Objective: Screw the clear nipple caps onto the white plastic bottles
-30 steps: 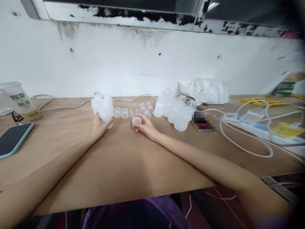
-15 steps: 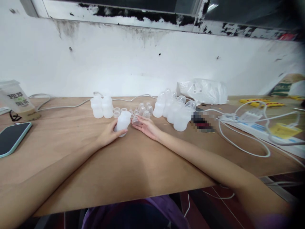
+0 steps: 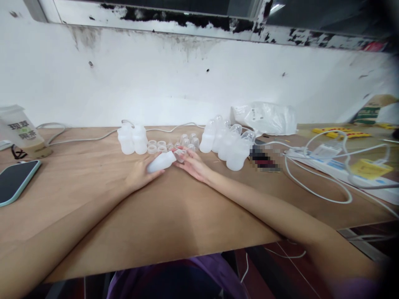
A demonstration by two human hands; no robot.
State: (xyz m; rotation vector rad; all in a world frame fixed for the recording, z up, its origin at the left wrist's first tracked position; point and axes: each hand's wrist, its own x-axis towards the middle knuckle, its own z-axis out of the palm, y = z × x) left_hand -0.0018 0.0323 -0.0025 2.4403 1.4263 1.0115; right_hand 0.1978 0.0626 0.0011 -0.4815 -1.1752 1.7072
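My left hand is wrapped round a frosted white baby bottle, which is tilted with its neck to the right. In my right hand is a small clear piece, seemingly a bottle collar, held by the fingers at the bottle's mouth. Whether the two touch I cannot tell. Behind my hands lie clear rings, small nipples and clear domed caps. Two uncapped bottles stand to the left. Several bottles with domed caps stand to the right.
A phone and a drink cup are at the left. A crumpled plastic bag lies by the wall. Right of the capped bottles are a blurred dark item, a power strip and looped white cables.
My left hand has tipped the bottle from nearly upright to lying over, its neck toward my right hand. My right hand has lifted the clear piece slightly to the bottle's mouth.
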